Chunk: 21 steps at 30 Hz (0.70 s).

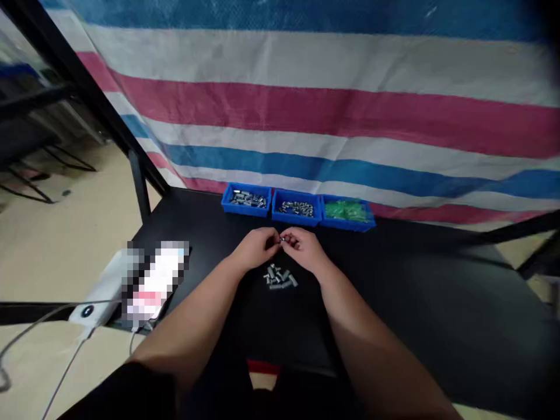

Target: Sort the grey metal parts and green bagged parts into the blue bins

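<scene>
No lettering, number or brand can be read anywhere in the scene. At the left end of the table (415, 291), the lit screen (163, 274) of a phone is masked by coarse squares, leaving any writing illegible. The white device (102, 291) beside it bears a round dark mark (87, 311), too small to make out

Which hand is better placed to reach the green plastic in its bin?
Probably the right hand: it sits nearer the green plastic than the left hand does, though it seems to hold a small metal part.
</scene>
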{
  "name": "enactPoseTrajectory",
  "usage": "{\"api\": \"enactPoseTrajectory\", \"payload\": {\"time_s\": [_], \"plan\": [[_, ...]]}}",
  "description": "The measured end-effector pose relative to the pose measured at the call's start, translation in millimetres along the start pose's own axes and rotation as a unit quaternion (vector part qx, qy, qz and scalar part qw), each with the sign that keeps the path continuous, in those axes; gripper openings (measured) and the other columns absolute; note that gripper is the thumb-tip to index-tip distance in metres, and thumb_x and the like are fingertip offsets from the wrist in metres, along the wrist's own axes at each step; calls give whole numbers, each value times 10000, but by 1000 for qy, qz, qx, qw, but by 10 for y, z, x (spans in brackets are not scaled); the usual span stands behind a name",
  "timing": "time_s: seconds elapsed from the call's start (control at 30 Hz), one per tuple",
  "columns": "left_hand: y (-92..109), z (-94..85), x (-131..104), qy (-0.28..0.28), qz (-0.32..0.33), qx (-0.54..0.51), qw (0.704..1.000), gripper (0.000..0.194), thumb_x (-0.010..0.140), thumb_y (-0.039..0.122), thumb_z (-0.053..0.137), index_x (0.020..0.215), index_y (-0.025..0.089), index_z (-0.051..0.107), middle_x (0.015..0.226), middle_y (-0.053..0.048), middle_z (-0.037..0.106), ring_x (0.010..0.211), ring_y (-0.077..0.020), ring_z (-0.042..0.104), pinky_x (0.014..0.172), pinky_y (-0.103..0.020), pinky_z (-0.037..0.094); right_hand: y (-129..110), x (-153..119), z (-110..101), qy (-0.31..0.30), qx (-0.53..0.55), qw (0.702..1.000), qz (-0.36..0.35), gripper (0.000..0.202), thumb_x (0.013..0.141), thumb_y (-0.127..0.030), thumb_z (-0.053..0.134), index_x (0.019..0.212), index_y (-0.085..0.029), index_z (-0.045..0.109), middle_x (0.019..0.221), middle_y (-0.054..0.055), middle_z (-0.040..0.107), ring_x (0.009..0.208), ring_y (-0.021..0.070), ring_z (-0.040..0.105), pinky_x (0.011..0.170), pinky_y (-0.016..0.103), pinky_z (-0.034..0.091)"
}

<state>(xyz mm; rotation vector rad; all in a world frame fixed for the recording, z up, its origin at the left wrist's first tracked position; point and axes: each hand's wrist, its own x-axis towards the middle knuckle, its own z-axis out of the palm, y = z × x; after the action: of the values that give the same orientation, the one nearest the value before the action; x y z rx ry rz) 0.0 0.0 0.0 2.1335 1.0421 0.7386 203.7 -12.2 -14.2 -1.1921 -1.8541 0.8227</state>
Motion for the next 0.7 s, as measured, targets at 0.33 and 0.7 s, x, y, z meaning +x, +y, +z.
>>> {"api": "enactPoseTrajectory", "payload": {"time_s": [0.33, 0.7], "plan": [[6, -8, 14, 8, -2, -11, 1000, 88, 853, 134, 621, 903, 202, 649, 846, 4, 667, 758, -141, 594, 708, -270, 434, -19, -30, -27, -53, -8, 999, -2, 161, 803, -158, 659, 951, -213, 633, 849, -8, 571, 652, 107, 536, 568, 223, 421], [30, -60, 11, 17, 14, -3, 1000, 227, 810, 179, 644, 1035, 206, 637, 982, -26, 599, 759, -141, 572, 724, -291, 477, -92, -23, 12, -32, -47, 998, -24, 95, 878, -193, 622, 967, -222, 606, 854, 9, 609, 685, 136, 566, 597, 251, 432]]}}
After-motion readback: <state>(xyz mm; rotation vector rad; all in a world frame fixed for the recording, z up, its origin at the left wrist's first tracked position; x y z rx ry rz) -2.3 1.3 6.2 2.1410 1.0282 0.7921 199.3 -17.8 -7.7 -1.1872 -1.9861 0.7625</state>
